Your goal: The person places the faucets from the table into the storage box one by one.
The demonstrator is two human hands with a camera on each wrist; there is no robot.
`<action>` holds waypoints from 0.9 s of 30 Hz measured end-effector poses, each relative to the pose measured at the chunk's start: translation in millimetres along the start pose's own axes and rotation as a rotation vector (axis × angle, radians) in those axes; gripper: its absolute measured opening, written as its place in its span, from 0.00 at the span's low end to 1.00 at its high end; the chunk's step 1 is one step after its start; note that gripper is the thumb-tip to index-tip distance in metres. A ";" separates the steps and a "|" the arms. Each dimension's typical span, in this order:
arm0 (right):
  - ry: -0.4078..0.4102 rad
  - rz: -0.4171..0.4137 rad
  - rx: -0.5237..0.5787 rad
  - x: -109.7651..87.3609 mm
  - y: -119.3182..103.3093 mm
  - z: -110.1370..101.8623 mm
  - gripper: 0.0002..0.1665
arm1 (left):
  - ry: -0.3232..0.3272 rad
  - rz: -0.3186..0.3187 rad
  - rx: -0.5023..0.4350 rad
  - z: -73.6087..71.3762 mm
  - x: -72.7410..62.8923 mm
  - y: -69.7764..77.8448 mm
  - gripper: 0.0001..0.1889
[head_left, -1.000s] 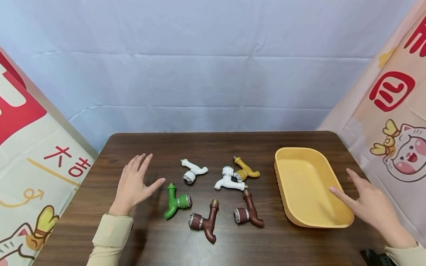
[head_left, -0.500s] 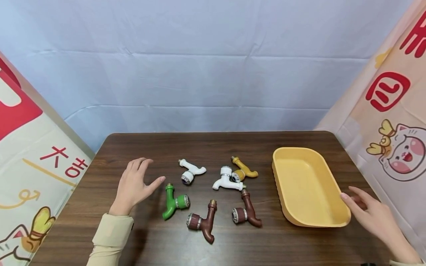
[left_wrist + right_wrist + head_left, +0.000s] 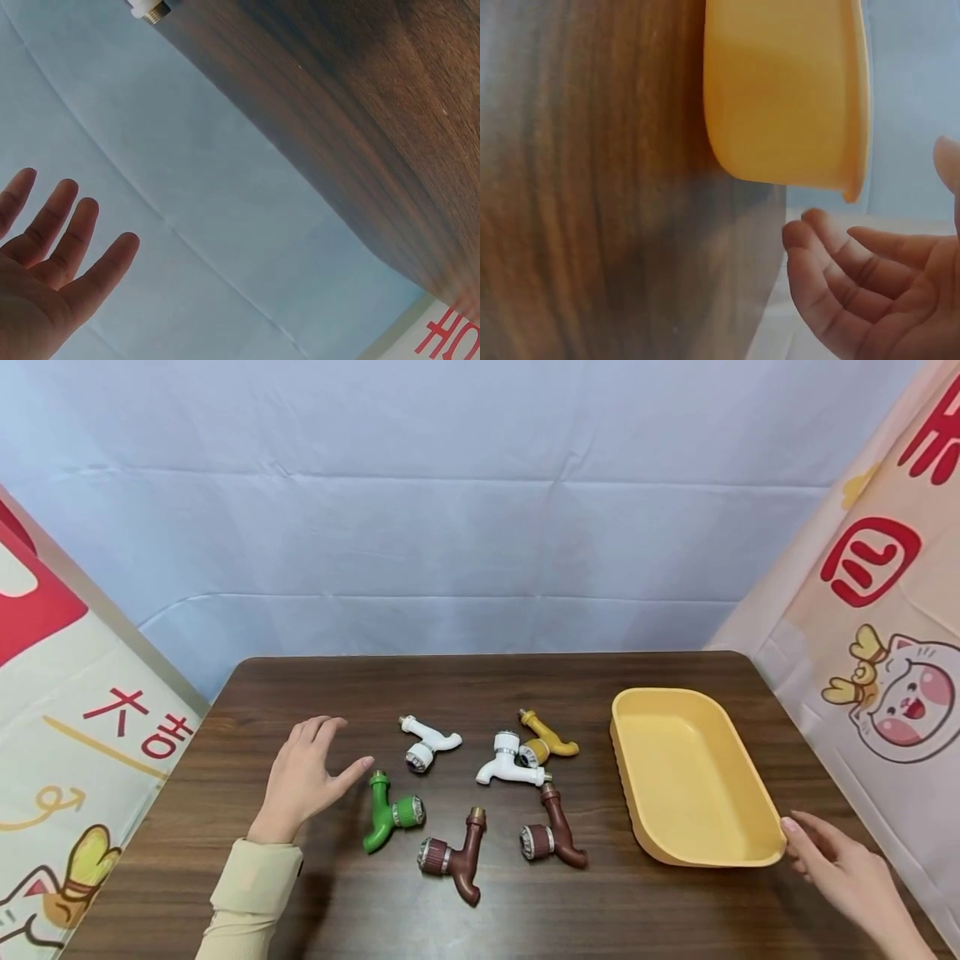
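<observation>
My left hand (image 3: 307, 777) hovers over the left of the table, fingers spread and relaxed, holding nothing. Nearest to it lies a green tap (image 3: 386, 812). Beyond are a white tap (image 3: 427, 741) and a second white tap (image 3: 508, 764), which lies against a yellow tap (image 3: 551, 739). Closer to the front lie two brown taps, one in the middle (image 3: 467, 860) and another (image 3: 561, 831) to its right. My right hand (image 3: 851, 872) is beside the near right corner of a yellow tray (image 3: 693, 777), its thumb by the rim. In the right wrist view its loosely bent fingers (image 3: 832, 300) look apart from the tray.
The dark wooden table (image 3: 337, 681) has rounded back corners. A pale blue cloth (image 3: 450, 527) hangs behind it. Printed banners flank it on the left (image 3: 60, 752) and right (image 3: 892, 635).
My right hand has moved from over the tray's right side outward and nearer, to its near right corner. My left hand's fingers have bent slightly. The taps and tray have stayed put.
</observation>
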State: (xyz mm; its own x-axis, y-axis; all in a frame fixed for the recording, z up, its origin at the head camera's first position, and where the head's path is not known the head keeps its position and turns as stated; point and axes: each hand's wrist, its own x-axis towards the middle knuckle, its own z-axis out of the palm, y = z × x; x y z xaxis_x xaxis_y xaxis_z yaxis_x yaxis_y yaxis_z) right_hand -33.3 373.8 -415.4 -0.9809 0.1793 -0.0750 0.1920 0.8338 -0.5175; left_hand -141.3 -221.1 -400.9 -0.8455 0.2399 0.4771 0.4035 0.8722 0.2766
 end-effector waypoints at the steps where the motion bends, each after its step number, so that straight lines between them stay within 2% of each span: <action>1: -0.010 0.009 0.021 -1.1 0.3 1.6 0.33 | 0.000 0.004 0.000 0.1 0.1 0.2 0.30; 5: -0.038 0.032 0.154 -5.1 1.9 9.2 0.32 | 0.005 0.020 -0.004 1.3 1.3 1.2 0.29; 9: -0.058 0.064 0.340 -6.7 6.9 16.0 0.20 | 0.001 0.030 -0.013 3.8 3.8 1.6 0.27; 11: -0.082 0.099 0.385 -5.7 9.5 18.5 0.22 | 0.000 0.029 -0.018 5.0 4.9 1.4 0.25; 12: -0.094 0.121 0.401 -4.9 10.3 19.5 0.23 | 0.000 0.027 -0.022 5.5 5.3 1.3 0.24; 16: -0.161 0.200 0.430 -2.7 11.4 22.2 0.42 | 0.000 0.012 -0.030 7.7 6.9 -0.1 0.20; 21: -0.236 0.252 0.470 -1.7 10.4 23.0 0.45 | -0.018 -0.010 -0.061 11.6 10.2 -2.0 0.17; 27: -0.269 0.270 0.464 -0.7 8.0 25.0 0.45 | -0.049 -0.032 -0.114 16.2 16.9 -2.8 0.14</action>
State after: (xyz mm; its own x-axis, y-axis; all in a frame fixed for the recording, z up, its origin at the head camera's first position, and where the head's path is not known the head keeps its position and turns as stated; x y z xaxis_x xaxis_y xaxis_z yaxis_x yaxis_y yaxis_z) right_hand -31.8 367.3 -440.8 -0.8842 0.1637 -0.4375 0.4615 0.4511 -0.7639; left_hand -162.4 -212.6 -407.1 -0.8736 0.2351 0.4261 0.4104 0.8264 0.3855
